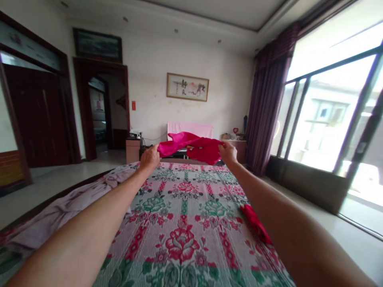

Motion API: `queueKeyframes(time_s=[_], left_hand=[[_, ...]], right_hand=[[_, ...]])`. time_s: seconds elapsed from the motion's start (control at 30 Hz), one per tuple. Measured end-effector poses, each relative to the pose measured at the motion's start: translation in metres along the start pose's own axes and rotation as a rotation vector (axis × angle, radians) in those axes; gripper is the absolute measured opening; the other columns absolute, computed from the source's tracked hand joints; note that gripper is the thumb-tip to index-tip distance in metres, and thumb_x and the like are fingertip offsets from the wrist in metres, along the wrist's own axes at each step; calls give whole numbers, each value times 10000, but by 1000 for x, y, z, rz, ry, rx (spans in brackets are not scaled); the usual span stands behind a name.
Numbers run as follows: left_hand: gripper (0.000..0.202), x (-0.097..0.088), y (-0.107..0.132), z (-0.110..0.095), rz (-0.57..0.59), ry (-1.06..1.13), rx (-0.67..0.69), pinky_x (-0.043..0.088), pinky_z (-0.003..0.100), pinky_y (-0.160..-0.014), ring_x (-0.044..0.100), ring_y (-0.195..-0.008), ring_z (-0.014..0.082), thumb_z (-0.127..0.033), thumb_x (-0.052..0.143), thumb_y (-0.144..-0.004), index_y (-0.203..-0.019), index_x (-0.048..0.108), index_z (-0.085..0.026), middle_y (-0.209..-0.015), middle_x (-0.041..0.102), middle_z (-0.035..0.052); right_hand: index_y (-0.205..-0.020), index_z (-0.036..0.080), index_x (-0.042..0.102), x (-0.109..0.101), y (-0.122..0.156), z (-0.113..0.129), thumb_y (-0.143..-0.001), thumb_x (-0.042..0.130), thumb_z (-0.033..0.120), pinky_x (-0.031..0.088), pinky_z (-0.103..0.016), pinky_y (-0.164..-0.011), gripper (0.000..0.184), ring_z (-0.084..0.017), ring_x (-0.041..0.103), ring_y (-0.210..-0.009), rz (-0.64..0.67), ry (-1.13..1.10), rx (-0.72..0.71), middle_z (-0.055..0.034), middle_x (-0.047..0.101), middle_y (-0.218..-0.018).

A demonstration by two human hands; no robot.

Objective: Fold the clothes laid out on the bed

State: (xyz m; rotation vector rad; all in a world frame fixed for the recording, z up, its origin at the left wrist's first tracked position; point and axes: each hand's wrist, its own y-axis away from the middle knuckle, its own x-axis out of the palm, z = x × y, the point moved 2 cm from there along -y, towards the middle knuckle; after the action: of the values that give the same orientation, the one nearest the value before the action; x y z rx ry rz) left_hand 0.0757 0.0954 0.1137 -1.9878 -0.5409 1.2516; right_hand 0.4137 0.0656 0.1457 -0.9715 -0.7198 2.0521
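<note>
Both arms reach forward over a bed, holding a bright pink cloth (pixel 205 150) stretched between the hands in the air. My left hand (pixel 150 158) pinches its left end, and my right hand (pixel 228 152) grips the right end. The cloth billows in the middle and looks like a garment, though its exact kind cannot be made out. Below it lies a floral bedspread (pixel 182 243) in green, pink and white. A red folded cloth (pixel 256 224) rests on the bed near my right forearm, partly hidden by it.
A crumpled pale lilac cloth (pixel 74 203) lies along the bed's left side. Beyond the bed stand a pink-covered object (pixel 190 128) and a small cabinet (pixel 133 150) with a telephone-like item. Purple curtains (pixel 267 99) and a large window (pixel 329 115) are on the right.
</note>
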Motion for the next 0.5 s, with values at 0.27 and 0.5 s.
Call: queueKeyframes(time_s=[0.27,0.5], left_hand=[[272,70,91,71,201,-79,-2,448,256,-827,645,-933,193,-188,409,-860,-955,664,-195,-955,707,68],[307,71,145,123,55,-16,-266,467,320,-826,646,-938,247,-212,404,-842,-996,665,-166,-996,711,117]], right_hand=[[-903,199,732,39,120,-106,-723,470,220,464,-285,-755,318,-205,628,-822,168,37,162,-50,714,-861],[-1006,198,693,44,188,-154,-748,443,271,471,-308,-813,367,-207,638,-884,159,2,213,-54,709,-972]])
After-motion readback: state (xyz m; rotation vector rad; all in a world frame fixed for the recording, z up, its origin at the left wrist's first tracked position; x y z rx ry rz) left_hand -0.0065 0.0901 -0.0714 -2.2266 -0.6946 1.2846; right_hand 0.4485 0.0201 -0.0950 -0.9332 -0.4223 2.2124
